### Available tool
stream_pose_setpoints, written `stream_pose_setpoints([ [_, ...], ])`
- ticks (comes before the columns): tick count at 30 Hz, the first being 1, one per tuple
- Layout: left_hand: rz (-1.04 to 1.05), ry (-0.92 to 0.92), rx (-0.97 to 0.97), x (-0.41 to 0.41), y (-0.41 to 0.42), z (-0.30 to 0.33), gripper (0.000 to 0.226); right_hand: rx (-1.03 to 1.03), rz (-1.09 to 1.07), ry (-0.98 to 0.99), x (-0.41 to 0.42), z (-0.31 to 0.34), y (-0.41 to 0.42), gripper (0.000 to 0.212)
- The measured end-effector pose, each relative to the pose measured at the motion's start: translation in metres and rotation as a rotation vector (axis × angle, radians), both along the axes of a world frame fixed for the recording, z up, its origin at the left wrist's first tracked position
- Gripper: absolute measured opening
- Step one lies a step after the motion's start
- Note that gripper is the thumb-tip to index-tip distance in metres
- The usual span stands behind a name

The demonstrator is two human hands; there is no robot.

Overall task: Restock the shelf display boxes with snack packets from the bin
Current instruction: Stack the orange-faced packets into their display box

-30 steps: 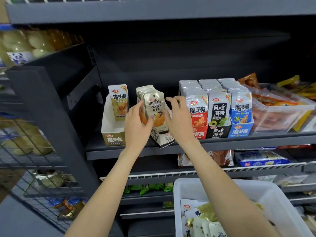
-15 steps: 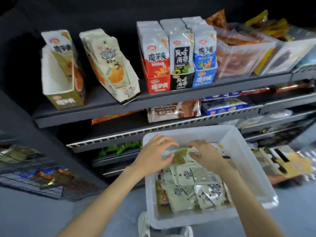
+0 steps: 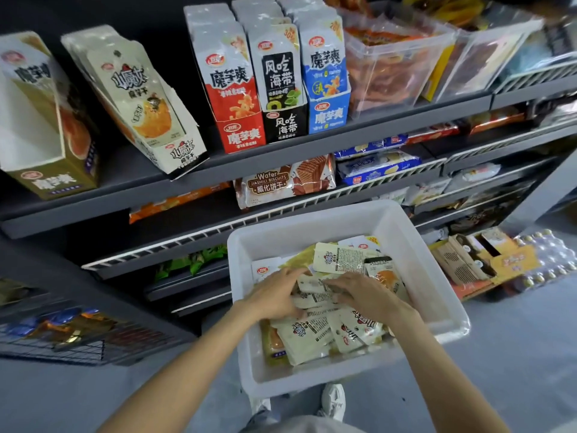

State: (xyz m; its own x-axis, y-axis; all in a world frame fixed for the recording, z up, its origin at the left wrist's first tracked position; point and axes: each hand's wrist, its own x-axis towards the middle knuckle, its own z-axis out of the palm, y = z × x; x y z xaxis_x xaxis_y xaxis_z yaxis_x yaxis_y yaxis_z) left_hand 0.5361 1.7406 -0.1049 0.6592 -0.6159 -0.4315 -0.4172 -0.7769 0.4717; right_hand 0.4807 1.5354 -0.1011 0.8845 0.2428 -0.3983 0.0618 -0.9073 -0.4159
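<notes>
Bin: white bin [image 3: 402, 232] on the floor, below the shelf [image 3: 281, 157].
Snack packets: cream snack packets [image 3: 312, 335] piled loose inside the bin.
Left hand: left hand [image 3: 274, 296] in the bin, fingers curled onto a packet.
Right hand: right hand [image 3: 365, 295] in the bin, fingers bent over the packets; exact grip unclear.
Display boxes: cream display box [image 3: 175, 151] on the shelf above the bin, tilted, part filled; olive display box [image 3: 46, 179] left of it.

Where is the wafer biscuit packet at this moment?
In the head view, the wafer biscuit packet lies on the wire shelf below the red display box, just above the white bin.

hands [image 3: 321, 296] among packets [image 3: 315, 335] in bin [image 3: 415, 251]
</notes>
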Motion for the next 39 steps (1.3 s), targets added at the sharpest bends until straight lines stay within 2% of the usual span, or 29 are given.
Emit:
stream_pose_setpoints([
  [2,0.134,0.098,-0.155,0.003,0.002,0.001,0.094,-0.044,-0.046,-0.069,0.000,0.002,0.000,0.032],
  [4,0.284,0.140,-0.269,0.003,0.003,0.005,0.086,-0.084,-0.136,-0.149,0.000,0.006,0.003,0.031],
  [9,0.426,0.017,-0.462,0.005,0.004,0.009,0.042,0.293,-0.506,-0.317,0.000,0.009,0.002,0.022],
  [11,0.400,0.006,-0.488,0.008,0.006,0.010,0.037,0.419,-0.599,-0.320,0.000,0.012,0.002,0.015],
  [14,0.285,-0.151,-0.446,0.011,0.007,0.011,0.028,0.622,-0.727,-0.263,0.000,0.019,0.002,0.018],
  [18,0.269,-0.332,-0.433,0.017,0.013,0.023,0.009,0.859,-0.903,-0.157,0.000,0.031,0.005,0.017],
  [20,0.232,-0.373,-0.396,0.024,0.019,0.032,0.017,0.948,-0.957,-0.145,0.003,0.040,0.006,0.013],
  [21,0.231,-0.332,-0.394,0.026,0.023,0.037,0.023,0.985,-0.976,-0.146,0.006,0.044,0.006,0.013],
  [23,0.301,-0.176,-0.462,0.028,0.032,0.056,0.022,1.015,-0.987,-0.159,0.012,0.055,0.006,0.013],
  [25,0.393,-0.121,-0.543,0.029,0.043,0.081,0.016,1.047,-0.951,-0.183,0.019,0.070,0.009,0.011],
  [27,0.442,-0.136,-0.608,0.029,0.054,0.104,0.006,1.046,-0.853,-0.196,0.027,0.086,0.012,0.021],
  [30,0.538,-0.169,-0.743,0.029,0.066,0.137,0.005,0.978,-0.703,-0.231,0.044,0.115,0.025,0.034],
  [34,0.693,-0.200,-0.887,0.037,0.084,0.168,0.008,0.968,-0.576,-0.324,0.076,0.151,0.053,0.020],
  [37,0.777,-0.175,-1.013,0.049,0.097,0.190,0.018,1.009,-0.490,-0.404,0.097,0.177,0.073,0.016],
  [39,0.768,-0.258,-1.032,0.054,0.112,0.207,0.028,1.021,-0.435,-0.457,0.112,0.193,0.086,0.015],
])
